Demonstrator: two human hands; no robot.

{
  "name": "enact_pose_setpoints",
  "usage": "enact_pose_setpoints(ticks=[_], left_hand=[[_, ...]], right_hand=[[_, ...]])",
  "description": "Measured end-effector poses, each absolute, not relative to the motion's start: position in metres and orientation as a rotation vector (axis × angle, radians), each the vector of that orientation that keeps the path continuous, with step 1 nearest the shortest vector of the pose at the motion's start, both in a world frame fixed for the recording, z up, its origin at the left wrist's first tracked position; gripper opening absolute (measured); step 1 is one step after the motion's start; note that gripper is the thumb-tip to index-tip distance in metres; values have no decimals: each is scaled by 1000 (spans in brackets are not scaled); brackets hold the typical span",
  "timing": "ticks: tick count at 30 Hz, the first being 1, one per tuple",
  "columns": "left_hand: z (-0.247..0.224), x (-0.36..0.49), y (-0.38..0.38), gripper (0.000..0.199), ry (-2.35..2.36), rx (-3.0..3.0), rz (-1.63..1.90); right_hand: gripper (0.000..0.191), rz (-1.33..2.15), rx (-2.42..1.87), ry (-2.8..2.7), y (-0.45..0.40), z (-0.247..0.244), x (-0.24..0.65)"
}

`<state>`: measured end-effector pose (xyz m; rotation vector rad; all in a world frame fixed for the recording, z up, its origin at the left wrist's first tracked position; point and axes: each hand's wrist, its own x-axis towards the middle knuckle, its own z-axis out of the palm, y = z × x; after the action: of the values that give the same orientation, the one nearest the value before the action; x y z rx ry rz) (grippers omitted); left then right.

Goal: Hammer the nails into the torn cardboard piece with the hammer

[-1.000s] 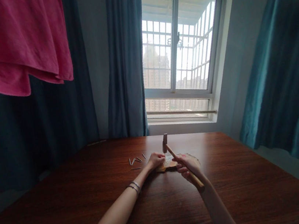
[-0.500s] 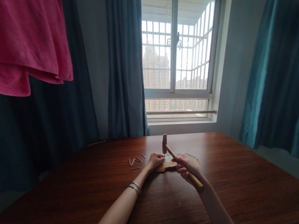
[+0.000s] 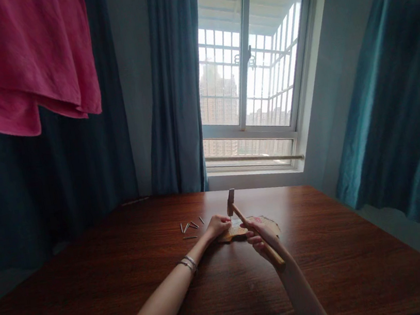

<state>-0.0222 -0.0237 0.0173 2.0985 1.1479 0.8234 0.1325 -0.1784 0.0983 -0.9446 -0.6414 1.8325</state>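
My right hand (image 3: 264, 237) is wrapped around the wooden handle of a hammer (image 3: 275, 256), whose metal head is raised toward the far side. Directly beneath the head, my left hand (image 3: 218, 225) pinches a thin upright nail (image 3: 230, 219), mostly covered by the fingers. Both hands are over a flat, light-coloured piece (image 3: 237, 231) with a printed pattern and an uneven edge; its material I cannot make out. The hammer head is at or just above the nail's top. Left of my left hand lie several loose nails (image 3: 186, 228).
The brown wooden table (image 3: 229, 295) reaches back to the wall beneath a barred window (image 3: 245, 130). Blue curtains (image 3: 172, 95) hang at the left and right. A pink cloth (image 3: 25, 63) hangs at upper left.
Hardly anything differs: both hands, the hammer and the nail keep their places, and the whole view has shifted very slightly.
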Motion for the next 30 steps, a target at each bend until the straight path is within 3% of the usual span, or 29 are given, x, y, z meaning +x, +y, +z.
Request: enact_pose_setpoints(ticks=[18, 23, 30], left_hand=[[17, -24, -22, 36, 1152, 2197, 859], [17, -23, -24, 35, 1207, 2219, 870], [19, -22, -26, 34, 1218, 2183, 866]], right_hand=[[19, 1728, -1062, -773, -178, 96, 135], [25, 1470, -1220, -899, -179, 88, 152], [13, 847, -1620, -1093, -185, 60, 210]])
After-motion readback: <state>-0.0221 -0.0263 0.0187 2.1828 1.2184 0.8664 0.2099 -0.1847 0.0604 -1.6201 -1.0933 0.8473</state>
